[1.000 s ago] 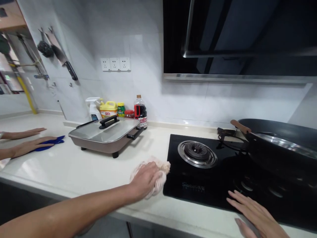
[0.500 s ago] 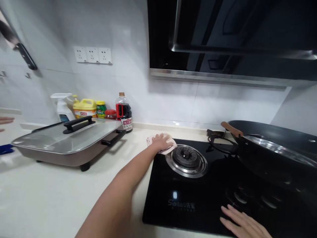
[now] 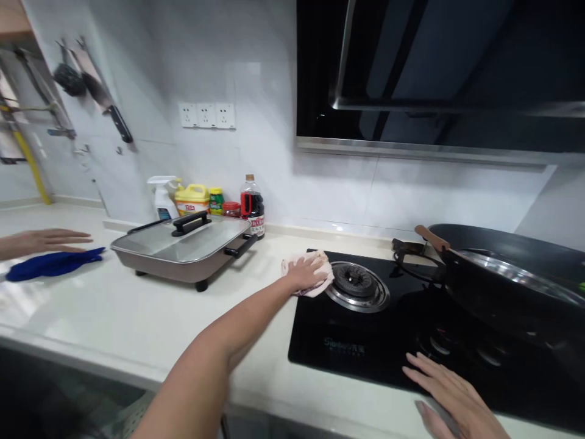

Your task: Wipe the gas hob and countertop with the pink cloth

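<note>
My left hand (image 3: 305, 274) presses down on a pale, patterned cloth (image 3: 323, 281), its fingers curled over it. The cloth lies across the left edge of the black gas hob (image 3: 329, 329), right beside the round left burner (image 3: 358, 285). My right hand (image 3: 452, 390) is at the hob's front edge, fingers stretched out and thumb apart, holding nothing. Whether its fingertips touch the glass I cannot tell.
A lidded electric pan (image 3: 178, 263) stands left, with a soy sauce bottle (image 3: 253, 210) and cleaning bottles behind. A black wok (image 3: 498, 292) fills the hob's right. Another person's hand (image 3: 50, 242) is above a blue cloth (image 3: 55, 264). The range hood (image 3: 420, 146) overhangs.
The view has turned left, bringing more of the counter, the other person's hand and the blue cloth into sight. My left hand and its cloth have shifted slightly toward me along the hob's edge.
</note>
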Available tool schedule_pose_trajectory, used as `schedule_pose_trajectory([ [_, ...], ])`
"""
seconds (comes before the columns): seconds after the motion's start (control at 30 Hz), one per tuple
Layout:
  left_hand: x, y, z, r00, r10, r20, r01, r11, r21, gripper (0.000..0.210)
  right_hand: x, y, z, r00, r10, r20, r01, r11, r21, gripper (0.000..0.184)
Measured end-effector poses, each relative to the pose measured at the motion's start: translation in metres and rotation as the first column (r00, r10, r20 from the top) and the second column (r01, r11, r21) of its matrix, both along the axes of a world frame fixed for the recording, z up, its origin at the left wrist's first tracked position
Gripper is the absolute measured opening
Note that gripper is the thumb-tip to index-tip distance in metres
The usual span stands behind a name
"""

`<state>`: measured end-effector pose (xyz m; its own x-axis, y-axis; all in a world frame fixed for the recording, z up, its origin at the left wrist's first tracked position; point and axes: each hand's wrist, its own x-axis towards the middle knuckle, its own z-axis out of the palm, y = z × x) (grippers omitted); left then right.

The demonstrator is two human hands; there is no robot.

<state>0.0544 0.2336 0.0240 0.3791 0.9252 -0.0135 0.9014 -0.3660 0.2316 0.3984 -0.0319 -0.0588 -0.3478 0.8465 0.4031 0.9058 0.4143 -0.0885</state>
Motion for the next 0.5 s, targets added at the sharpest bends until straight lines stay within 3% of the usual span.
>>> schedule_pose_trajectory([
  [0.3, -0.013, -0.135, 0.002, 0.989, -0.146, 0.010, 0.146, 0.988, -0.044, 0.079, -0.007, 0.002, -0.001, 0.989, -0.099, -0.113, 0.101, 0.995, 0.008, 0.049],
  [0.5, -0.013, -0.205, -0.002, 0.969, -0.247, 0.023, 0.247, 0.969, 0.004, 0.075, -0.006, 0.005, -0.002, 0.986, -0.094, -0.136, 0.092, 0.996, -0.024, 0.051],
])
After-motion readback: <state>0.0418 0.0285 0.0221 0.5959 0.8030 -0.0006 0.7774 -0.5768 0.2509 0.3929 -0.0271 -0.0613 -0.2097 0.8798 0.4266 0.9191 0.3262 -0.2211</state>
